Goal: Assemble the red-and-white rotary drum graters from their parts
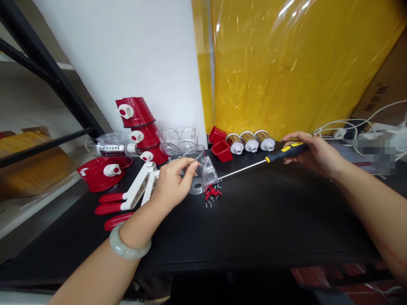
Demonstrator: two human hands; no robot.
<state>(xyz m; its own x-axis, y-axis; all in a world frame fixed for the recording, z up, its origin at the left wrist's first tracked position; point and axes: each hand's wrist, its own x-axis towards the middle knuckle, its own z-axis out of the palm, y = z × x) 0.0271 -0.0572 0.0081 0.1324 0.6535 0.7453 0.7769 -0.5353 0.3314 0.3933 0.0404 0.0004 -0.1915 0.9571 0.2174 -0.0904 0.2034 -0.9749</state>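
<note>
Screwdriver (268,159), head view: handle held by right hand (313,153), fingers closed round it; thin metal shaft slants down-left, tip just beside clear plastic part (210,170), contact can't be told. Left hand (176,180) grip: thumb and fingertips pinching that part, mid-counter (270,224). Risks: pinch looks light and plastic smooth, so part could twist or slip if pushed; skidding tip could scratch it or jab left fingers. Loose screws (210,205) and small red pieces (212,192) lie near the tip; a knock could scatter them. Stack of 3 red housings (149,134) might topple if bumped. Materials: glossy red plastic, curved, white knobs (126,111); 3 perforated metal drums (248,140), white ends; 2 squarish red tubs (221,151); flat white handles (139,181), rounded red ends; counter dark, smooth; yellow film (286,63) shiny, wrinkled.
</note>
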